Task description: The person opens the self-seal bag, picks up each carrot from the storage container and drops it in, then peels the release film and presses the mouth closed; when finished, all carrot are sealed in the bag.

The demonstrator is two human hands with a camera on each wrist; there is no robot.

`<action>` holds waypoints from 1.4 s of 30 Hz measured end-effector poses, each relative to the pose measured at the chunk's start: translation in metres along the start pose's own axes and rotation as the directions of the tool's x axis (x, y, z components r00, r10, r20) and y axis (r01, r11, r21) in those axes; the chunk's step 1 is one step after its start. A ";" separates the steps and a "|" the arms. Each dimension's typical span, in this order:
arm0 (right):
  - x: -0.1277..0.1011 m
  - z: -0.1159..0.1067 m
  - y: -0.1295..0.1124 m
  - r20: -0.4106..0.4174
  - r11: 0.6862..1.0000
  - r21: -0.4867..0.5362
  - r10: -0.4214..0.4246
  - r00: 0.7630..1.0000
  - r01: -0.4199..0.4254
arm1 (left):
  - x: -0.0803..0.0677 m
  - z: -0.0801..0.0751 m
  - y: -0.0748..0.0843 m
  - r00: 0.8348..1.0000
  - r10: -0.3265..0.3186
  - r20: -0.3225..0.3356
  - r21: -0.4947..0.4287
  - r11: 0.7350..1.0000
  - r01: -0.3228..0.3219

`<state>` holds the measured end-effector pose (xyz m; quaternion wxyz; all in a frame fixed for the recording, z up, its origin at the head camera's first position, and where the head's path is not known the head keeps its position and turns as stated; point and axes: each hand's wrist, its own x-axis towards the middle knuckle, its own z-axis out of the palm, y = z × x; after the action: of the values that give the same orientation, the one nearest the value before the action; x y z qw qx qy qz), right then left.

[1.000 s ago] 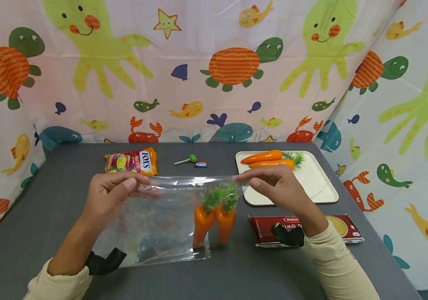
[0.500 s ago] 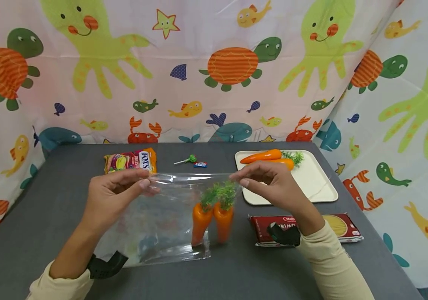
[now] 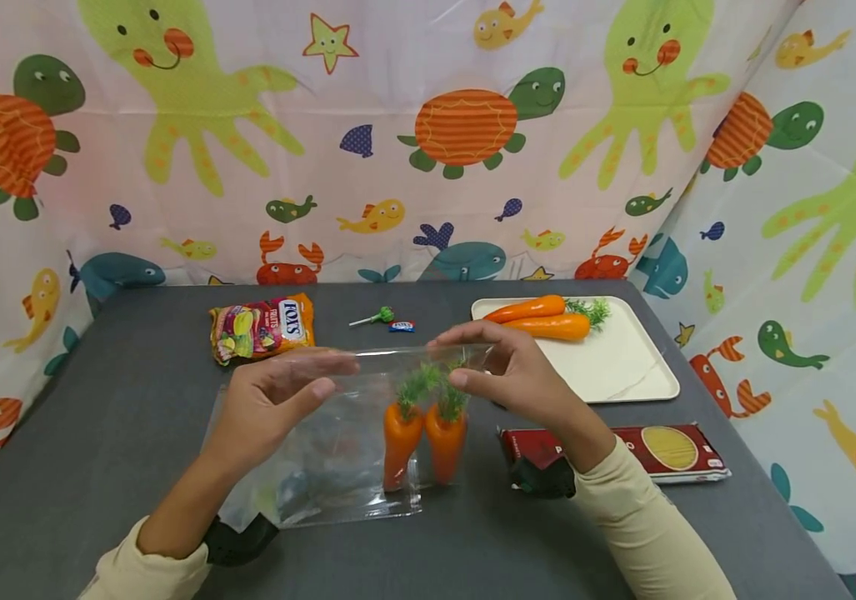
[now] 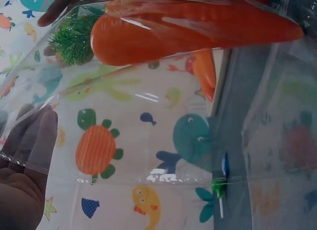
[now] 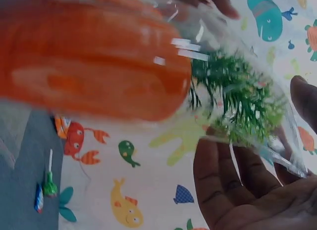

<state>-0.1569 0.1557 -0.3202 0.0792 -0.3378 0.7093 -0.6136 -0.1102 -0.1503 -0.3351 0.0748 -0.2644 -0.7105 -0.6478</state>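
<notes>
A clear plastic bag [image 3: 322, 458] stands up between my hands, two orange carrots [image 3: 401, 442] with green leafy tops [image 3: 420, 387] showing through its right side. Behind the upper left of the plastic, my left hand [image 3: 258, 408] has its fingers stretched out and its thumb apart. My right hand [image 3: 528, 383] is at the upper right corner, fingers extended behind the film and thumb in front by the leaves. In the right wrist view, a gap shows between that thumb and the fingers [image 5: 223, 175]. A large carrot [image 4: 188, 36] fills the top of the left wrist view.
A cream tray [image 3: 623, 367] bears two more carrots [image 3: 548, 325]. Nearer me lies a red biscuit-like packet [image 3: 668, 450]. Along the back are a FOX'S candy bag [image 3: 262, 327], a green lollipop [image 3: 382, 315] and a small blue-red wrapped sweet [image 3: 402, 327]. A patterned curtain [image 3: 382, 167] hangs behind.
My left hand has shifted right and its thumb and fingers have spread from the bag's top edge. My right hand has slid left along the top, its thumb now over the leaves.
</notes>
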 end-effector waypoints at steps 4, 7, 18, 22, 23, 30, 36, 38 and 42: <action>0.002 0.005 -0.003 0.012 0.995 0.098 0.030 0.999 -0.031 | -0.001 0.002 0.001 1.000 -0.014 0.007 -0.006 1.000 0.014; 0.003 0.008 -0.005 -0.007 0.995 0.095 0.036 0.999 -0.036 | -0.001 0.003 0.001 0.999 -0.006 0.038 -0.077 0.997 0.009; -0.003 0.015 -0.002 -0.062 1.000 0.003 -0.010 0.998 0.010 | -0.007 0.012 0.006 0.996 -0.080 -0.037 0.046 0.996 0.082; -0.005 0.018 0.000 -0.042 0.998 0.054 -0.025 0.999 0.028 | -0.011 0.009 0.002 0.998 -0.061 0.012 0.029 0.998 0.061; -0.006 0.018 0.000 -0.034 0.997 0.072 -0.029 0.999 0.031 | -0.013 0.008 0.000 0.997 -0.065 0.030 0.027 0.998 0.064; -0.010 0.014 0.009 0.097 0.974 0.226 -0.005 0.995 -0.017 | -0.022 0.005 -0.012 0.977 -0.049 0.207 -0.106 0.992 0.073; -0.024 0.012 0.030 0.248 0.979 0.014 0.193 0.949 -0.203 | -0.022 0.007 -0.018 0.964 0.013 0.266 -0.246 0.968 0.055; -0.027 0.014 0.036 0.251 0.969 -0.054 0.247 0.936 -0.241 | -0.021 0.007 -0.019 0.958 0.025 0.286 -0.277 0.959 0.058; -0.025 0.020 0.042 0.225 0.965 -0.095 0.262 0.939 -0.246 | -0.020 0.006 -0.021 0.947 0.001 0.322 -0.277 0.956 0.093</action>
<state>-0.1436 0.1543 -0.3707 0.2300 -0.3161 0.7523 -0.5302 -0.1013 -0.1506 -0.3636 -0.0956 -0.3567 -0.6172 -0.6948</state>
